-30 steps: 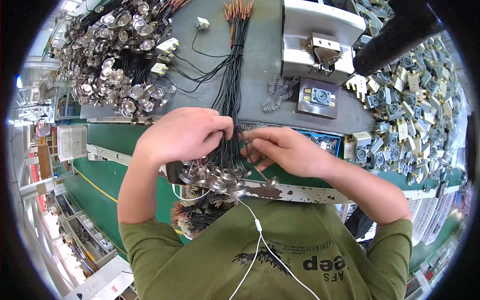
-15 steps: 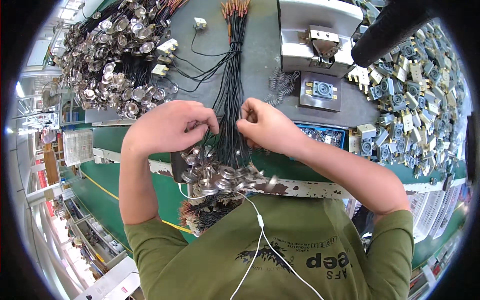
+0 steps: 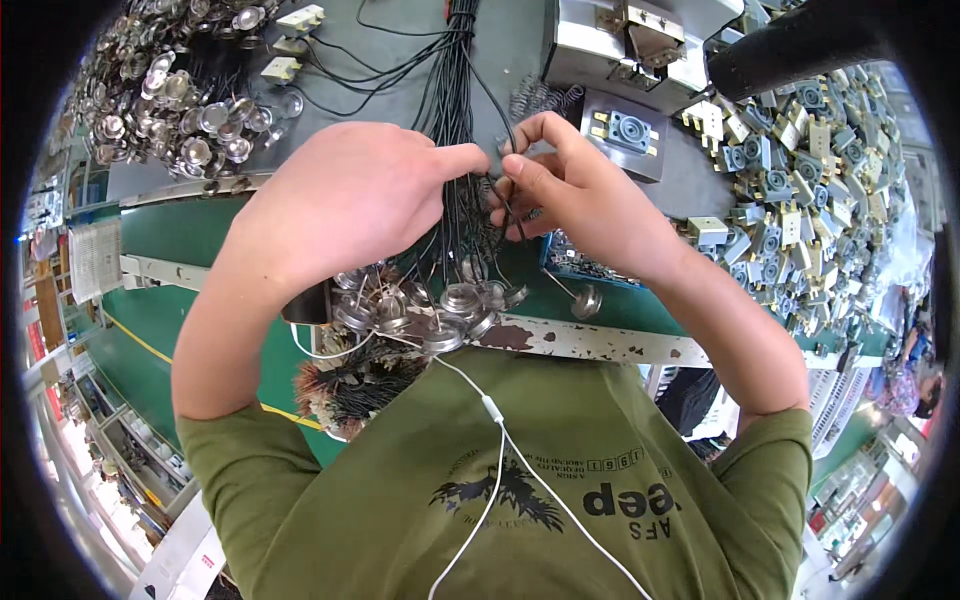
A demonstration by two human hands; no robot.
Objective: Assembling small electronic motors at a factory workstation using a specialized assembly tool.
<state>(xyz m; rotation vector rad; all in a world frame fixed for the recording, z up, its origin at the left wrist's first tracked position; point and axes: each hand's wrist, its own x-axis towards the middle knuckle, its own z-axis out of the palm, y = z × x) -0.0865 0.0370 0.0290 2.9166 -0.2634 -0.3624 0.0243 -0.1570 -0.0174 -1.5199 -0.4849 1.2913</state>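
Note:
A thick bundle of black wires (image 3: 452, 95) lies on the bench, with round silvery metal caps (image 3: 460, 298) clustered at its near end. My left hand (image 3: 365, 195) is over the bundle's left side, index finger reaching across the wires and the other fingers curled; its grip is hidden. On the right, my right hand (image 3: 590, 195) pinches one black wire, bowed out from the bundle, between thumb and fingers. A single metal cap (image 3: 587, 302) hangs below this hand on a thin stem. Small coiled springs (image 3: 540, 97) lie behind my right hand.
More metal caps (image 3: 200, 120) are heaped at the left. White connector blocks (image 3: 282, 70) lie beside them. A metal fixture (image 3: 640, 45) and a block with a grey switch part (image 3: 628, 132) stand at right, before piled switch parts (image 3: 790, 180). A blue tray (image 3: 590, 268) holds small parts.
My right hand has drawn a wire away from the bundle to the right, and one cap now hangs apart. My left hand has shifted over the bundle. The whole view has tilted nearer.

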